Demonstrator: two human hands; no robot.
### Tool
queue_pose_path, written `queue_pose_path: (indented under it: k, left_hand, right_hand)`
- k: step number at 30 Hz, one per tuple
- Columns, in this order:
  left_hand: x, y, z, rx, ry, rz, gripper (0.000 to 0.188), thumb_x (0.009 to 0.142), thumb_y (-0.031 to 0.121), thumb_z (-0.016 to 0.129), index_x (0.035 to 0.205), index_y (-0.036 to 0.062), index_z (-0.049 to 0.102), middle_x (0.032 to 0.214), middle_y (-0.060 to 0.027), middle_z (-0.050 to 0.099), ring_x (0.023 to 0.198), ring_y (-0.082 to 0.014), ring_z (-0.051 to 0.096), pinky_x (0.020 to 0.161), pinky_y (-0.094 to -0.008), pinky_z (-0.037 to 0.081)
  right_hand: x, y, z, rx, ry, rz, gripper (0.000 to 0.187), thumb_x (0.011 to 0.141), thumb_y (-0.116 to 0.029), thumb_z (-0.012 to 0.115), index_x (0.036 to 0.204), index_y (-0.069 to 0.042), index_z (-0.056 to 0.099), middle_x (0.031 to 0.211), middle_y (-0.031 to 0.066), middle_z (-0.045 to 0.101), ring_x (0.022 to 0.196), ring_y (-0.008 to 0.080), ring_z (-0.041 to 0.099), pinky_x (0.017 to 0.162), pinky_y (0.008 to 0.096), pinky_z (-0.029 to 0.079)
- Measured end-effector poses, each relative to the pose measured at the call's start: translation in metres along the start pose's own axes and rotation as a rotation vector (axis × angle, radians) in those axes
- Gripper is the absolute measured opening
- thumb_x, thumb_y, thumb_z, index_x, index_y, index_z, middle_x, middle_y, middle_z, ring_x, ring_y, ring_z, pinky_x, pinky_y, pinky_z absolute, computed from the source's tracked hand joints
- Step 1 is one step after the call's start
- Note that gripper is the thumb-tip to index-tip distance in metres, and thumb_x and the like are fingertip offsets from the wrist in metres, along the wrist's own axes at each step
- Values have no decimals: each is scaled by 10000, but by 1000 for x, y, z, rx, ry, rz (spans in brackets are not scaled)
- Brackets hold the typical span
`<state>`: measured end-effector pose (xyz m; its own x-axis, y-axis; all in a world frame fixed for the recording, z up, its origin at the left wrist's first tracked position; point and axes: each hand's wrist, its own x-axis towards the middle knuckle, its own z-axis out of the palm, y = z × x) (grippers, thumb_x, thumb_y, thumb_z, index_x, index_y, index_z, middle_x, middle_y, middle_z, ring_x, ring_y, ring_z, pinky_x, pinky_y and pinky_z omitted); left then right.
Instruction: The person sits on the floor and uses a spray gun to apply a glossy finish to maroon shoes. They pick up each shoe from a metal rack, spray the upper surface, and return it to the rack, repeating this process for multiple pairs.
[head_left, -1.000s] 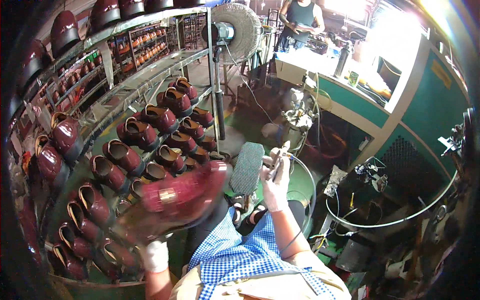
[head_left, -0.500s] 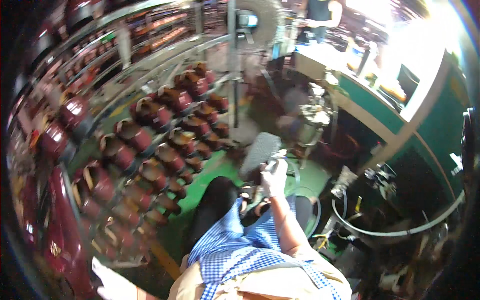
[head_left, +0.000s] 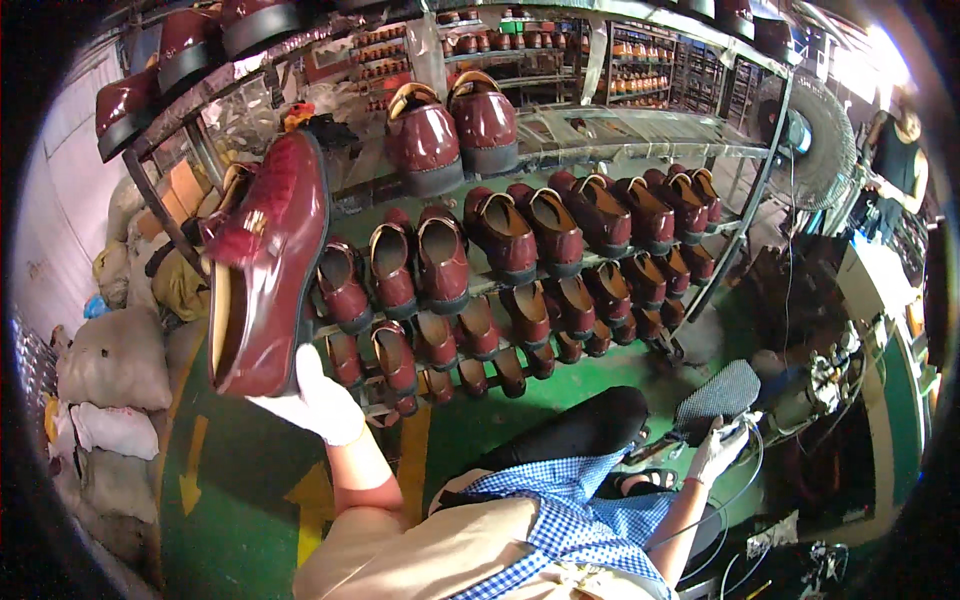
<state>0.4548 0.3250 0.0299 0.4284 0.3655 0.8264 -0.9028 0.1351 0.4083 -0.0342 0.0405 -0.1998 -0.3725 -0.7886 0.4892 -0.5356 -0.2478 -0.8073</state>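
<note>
My left hand (head_left: 328, 402), in a white glove, is closed on a glossy burgundy loafer (head_left: 292, 265). The loafer is held up in front of the rack, toe upward, with its opening low on the left. At the lower right my right hand (head_left: 714, 456), also gloved, is closed around a small hand tool (head_left: 738, 428) trailing a thin clear hose; its exact kind is too small to make out. Just beyond that hand is a dark grey flat pad (head_left: 717, 398) with a textured surface. I cannot tell whether the hand touches the pad.
A tiered metal rack (head_left: 752, 205) carries many burgundy shoes (head_left: 500, 235) ahead of me. Stuffed sacks (head_left: 115, 358) lie at the left. A person (head_left: 898, 160) stands far right beside a large fan (head_left: 812, 130). Cluttered equipment (head_left: 830, 375) fills the right side, and yellow arrows (head_left: 193, 465) mark the green floor.
My view has swung left toward the rack. My left hand has come up from the lower edge with the loafer, now in plain sight. My right hand still grips the hosed tool.
</note>
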Motion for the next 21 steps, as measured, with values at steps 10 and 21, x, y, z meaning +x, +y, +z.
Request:
queue_pose_path:
  k: [10, 21]
  left_hand:
    - [68, -3, 126, 488, -67, -87, 920, 748, 395, 978, 1439, -35, 550, 1412, -242, 626, 1282, -356, 626, 1129, -473, 477]
    - [82, -38, 117, 804, -492, 116, 993, 923, 490, 805, 1610, -48, 331, 1478, -290, 576, 1336, -436, 577, 1141, -532, 426]
  right_hand:
    - [5, 0, -5, -43, -9, 26, 658, 1002, -180, 748, 1531, 62, 439, 1539, 241, 517, 1423, 364, 492, 1237, 449, 334]
    - [8, -16, -8, -26, -92, 153, 803, 996, -134, 721, 1662, 25, 301, 1731, 198, 331, 1599, 288, 320, 1307, 400, 215]
